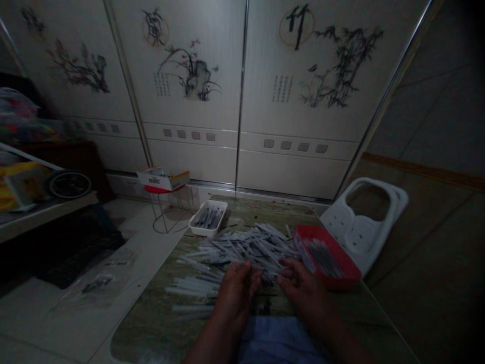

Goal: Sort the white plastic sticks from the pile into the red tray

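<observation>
Over the near side of a pile of thin, pale, pen-like sticks (261, 242), my two hands face each other. My left hand (238, 285) is closed, its thumb and fingers pinching one end of a thin pale stick (268, 272). At the stick's other end, the fingertips of my right hand (301, 285) are closed on it. The dim light hides the stick's exact kind. A red tray (352, 270) of similar sticks stands just right of my right hand. Beyond the pile, at the far left, a white tray (204, 232) holds darker slender pieces.
The sticks lie on a green wood-patterned table (140, 323). Past its far left corner, a Nike box (161, 181) rests on a red stool (164, 189). White folded plastic chairs (364, 227) lean at the right. Behind stand sliding doors (189, 111) with painted plants.
</observation>
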Demonstrator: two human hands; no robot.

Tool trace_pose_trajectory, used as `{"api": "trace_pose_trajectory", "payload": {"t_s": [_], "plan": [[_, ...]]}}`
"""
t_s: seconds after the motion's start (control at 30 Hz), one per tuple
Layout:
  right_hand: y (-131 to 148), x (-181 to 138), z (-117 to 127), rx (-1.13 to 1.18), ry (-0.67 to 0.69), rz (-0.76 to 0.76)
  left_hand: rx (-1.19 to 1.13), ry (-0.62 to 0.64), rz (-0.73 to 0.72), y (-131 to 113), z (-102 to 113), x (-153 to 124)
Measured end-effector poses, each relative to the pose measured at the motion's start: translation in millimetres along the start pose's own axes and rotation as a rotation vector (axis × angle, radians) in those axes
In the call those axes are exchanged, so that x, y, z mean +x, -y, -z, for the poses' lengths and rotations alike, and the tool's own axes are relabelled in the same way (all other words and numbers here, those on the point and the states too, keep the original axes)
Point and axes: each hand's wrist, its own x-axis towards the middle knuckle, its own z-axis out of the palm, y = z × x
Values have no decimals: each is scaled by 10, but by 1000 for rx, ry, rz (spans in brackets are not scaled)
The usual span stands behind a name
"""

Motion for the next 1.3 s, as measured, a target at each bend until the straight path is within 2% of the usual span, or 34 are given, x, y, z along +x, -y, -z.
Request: {"api": "trace_pose_trajectory", "payload": {"t_s": [0.07, 0.13, 0.37, 0.57, 0.77, 0.9, 1.07, 1.3], "plan": [[14, -42, -12, -15, -55, 24, -32, -18, -13, -24, 11, 19], [40, -89, -18, -50, -52, 51, -53, -36, -20, -44, 12, 34], [123, -164, -141, -156, 37, 152, -59, -21, 8, 5, -26, 0], [91, -164, -229, -166, 161, 80, -64, -19, 16, 2, -35, -7], [-34, -122, -85, -148, 51, 69, -96, -42, -35, -103, 47, 62], [-237, -50, 22, -251, 14, 97, -104, -59, -48, -134, 95, 117], [-366, -38, -10, -476, 134, 130, -112, -98, -28, -165, 58, 106], [-140, -93, -167, -594, 322, 194, -96, -89, -19, -141, 54, 99]]}}
